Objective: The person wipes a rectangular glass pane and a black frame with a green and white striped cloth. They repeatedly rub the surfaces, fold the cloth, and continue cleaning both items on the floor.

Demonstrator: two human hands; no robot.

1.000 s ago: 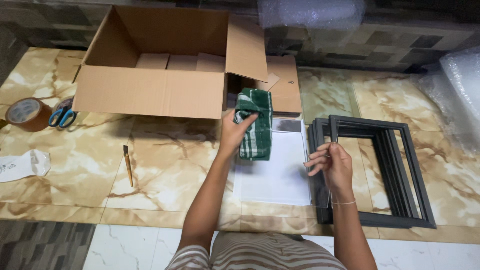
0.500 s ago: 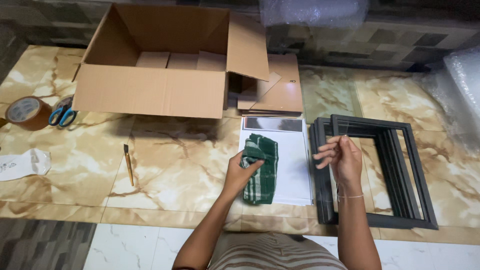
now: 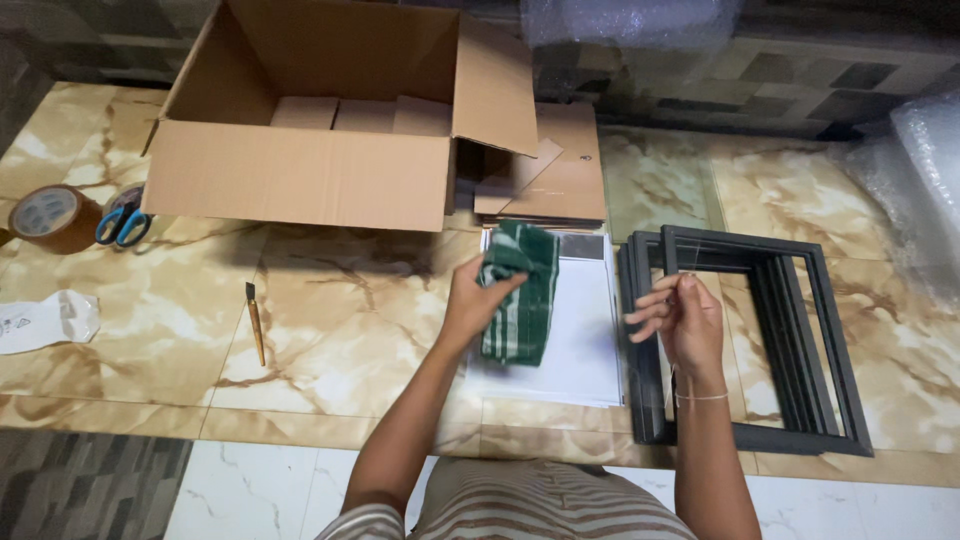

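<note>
The green cloth (image 3: 520, 295), with thin white stripes, lies on the white sheet (image 3: 585, 330), which I take as the landmark. The cloth covers the left part of this sheet, and its upper end is bunched up under the left hand (image 3: 470, 300). This hand comes from the left side of the sheet, and its fingers are closed around the top of the cloth, pressing it down on the sheet.

The right hand (image 3: 685, 320) is just beside the right edge of the white sheet, over the left side of the dark picture frames (image 3: 800, 350). Its fingers are curled together and seem to pinch the edge of a thin clear pane that stands almost upright; the pane is hard to see, so I cannot tell for sure how firmly it is held. The frames are stacked on the floor, touching or nearly touching the right edge of the sheet.

Behind the sheet lie flat cardboard pieces (image 3: 560, 185), and further to the upper left stands an open cardboard box (image 3: 300, 180). Well to the left of the sheet, on the marble floor, are a small brush (image 3: 255, 320), blue-handled scissors (image 3: 122, 222), a roll of brown tape (image 3: 50, 215) and a crumpled white bag (image 3: 45, 320).
</note>
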